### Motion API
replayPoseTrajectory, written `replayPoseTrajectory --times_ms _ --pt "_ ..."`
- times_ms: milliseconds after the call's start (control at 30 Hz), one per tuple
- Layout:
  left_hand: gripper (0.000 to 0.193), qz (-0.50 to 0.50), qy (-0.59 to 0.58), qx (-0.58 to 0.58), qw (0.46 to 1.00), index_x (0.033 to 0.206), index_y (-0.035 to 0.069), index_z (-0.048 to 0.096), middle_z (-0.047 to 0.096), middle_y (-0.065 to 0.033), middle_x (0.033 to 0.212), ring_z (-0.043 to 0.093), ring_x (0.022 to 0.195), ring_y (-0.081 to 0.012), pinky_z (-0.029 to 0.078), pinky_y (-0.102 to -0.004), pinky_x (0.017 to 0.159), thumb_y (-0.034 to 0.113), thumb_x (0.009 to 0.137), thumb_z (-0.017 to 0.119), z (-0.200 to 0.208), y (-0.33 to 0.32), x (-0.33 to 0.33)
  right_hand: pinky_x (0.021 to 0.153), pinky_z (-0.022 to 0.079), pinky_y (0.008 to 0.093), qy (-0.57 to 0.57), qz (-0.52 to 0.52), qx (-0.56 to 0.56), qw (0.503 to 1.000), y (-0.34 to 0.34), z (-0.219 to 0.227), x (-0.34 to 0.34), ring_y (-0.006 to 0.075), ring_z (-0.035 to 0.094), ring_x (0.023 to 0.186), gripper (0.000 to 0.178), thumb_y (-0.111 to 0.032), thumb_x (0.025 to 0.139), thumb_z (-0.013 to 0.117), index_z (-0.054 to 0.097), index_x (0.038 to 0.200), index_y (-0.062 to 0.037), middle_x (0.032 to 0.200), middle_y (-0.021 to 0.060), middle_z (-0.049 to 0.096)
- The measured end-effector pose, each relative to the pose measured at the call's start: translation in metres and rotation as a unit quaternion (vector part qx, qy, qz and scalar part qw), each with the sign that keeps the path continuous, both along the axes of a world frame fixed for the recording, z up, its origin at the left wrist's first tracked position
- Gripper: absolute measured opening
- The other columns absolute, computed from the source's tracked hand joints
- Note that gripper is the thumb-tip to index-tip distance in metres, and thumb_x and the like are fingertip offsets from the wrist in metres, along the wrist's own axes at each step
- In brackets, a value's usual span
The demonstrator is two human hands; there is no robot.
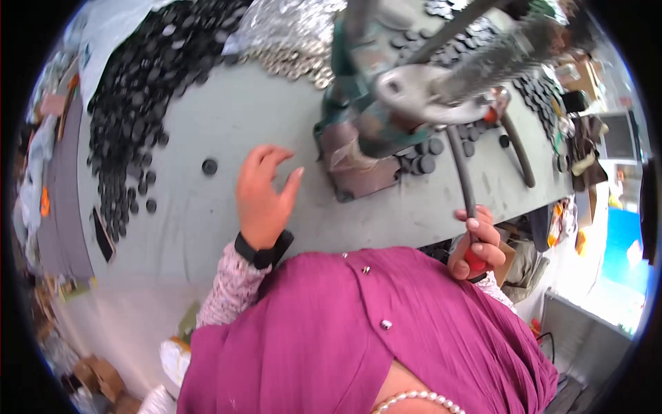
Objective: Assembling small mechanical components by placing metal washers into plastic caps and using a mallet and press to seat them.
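A green hand press (352, 124) with a worn metal base stands on the grey-green table. Its long grey lever (462, 172) slants down toward me and ends in a red grip (476, 261). Around that end my right hand (478, 245) is closed. My left hand (265, 193), a dark band on its wrist, hovers over the table left of the press base. Its thumb and fingers are apart, and nothing shows between them. Left of it lies a single black round cap (209, 166). The upper parts of the press are smeared by motion.
A big heap of black caps (148, 90) spreads over the table's left side. Small metallic rings (296, 63) lie behind the press, beside a clear plastic bag (276, 27). More black caps (424, 162) sit right of the press. A dark strip (103, 234) rests near the left edge.
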State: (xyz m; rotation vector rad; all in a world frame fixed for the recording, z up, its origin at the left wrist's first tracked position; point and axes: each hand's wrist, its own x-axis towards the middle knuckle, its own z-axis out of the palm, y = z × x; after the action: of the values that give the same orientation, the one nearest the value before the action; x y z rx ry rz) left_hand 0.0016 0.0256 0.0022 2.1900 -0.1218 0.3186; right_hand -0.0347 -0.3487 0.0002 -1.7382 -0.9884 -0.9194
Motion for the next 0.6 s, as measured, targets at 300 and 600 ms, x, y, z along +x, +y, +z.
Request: replayPoseTrajectory --times_ms 300,600 --pt "0.053 -0.112 0.025 -0.042 0.993 0.132 0.005 0.067 0.066 -0.0076 0.118 0.064 0.097 -0.0193 0.055 -0.0316 0.077 0.005 0.082 0.084 0.001 -0.065 0.006 0.08 0.056 0.0309 0.159 0.037 0.201 0.966 0.056 0.139 0.07 0.0208 0.068 0.096 0.068 0.001 0.092 0.071 0.039 0.151 -0.0002 0.131 0.0179 0.065" --pt "0.044 -0.023 0.137 -0.104 0.985 0.135 0.002 0.064 0.067 -0.0064 0.121 0.064 0.1 -0.0127 0.054 -0.0269 0.077 0.002 0.092 0.075 -0.014 -0.038 -0.007 0.09 0.056 0.0422 0.278 -0.132 -0.303 0.902 0.009 -0.009 0.041 0.034 0.058 0.113 0.031 -0.007 0.082 0.068 0.067 0.113 -0.0122 0.128 0.0115 0.058"
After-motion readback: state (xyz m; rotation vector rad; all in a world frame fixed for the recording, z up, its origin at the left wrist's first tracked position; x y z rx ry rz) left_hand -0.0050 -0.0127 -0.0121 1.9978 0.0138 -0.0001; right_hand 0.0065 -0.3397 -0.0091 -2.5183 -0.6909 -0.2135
